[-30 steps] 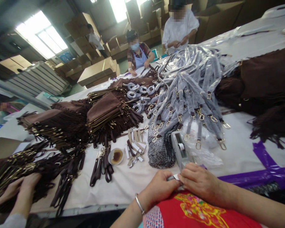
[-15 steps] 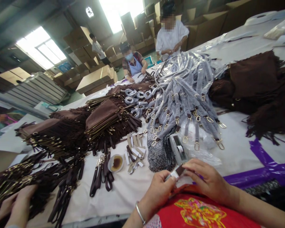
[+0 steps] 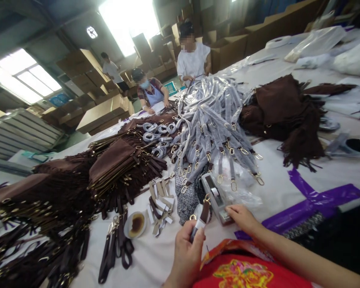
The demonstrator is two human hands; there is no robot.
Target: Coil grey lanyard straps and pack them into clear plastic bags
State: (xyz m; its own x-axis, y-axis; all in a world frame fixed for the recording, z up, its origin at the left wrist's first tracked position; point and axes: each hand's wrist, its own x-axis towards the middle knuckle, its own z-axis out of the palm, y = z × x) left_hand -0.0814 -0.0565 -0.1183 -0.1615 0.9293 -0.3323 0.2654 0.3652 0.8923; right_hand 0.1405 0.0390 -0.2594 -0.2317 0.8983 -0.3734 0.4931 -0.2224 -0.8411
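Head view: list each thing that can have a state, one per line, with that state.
left hand: closed around the brown strap.
brown strap: held upright, gold clasp on top.
right hand: fingers on the tape dispenser's near end.
tape dispenser: lying on the table, roll loaded.
small dish: holds brown residue.
wrapped straps: heaped, in clear sleeves.

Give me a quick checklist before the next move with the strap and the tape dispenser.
1. Strap gripped in left hand: ok, fingers closed around it, clasp end up.
2. Right hand at the tape dispenser: ok, fingertips at its near end.
3. Tape end pulled free: cannot tell, too small to see.
4. Dispenser flat on the table: ok.
5. Wrapped straps kept off the dispenser: not ok, their clasps hang right beside it.
6. Small dish apart from both hands: ok.
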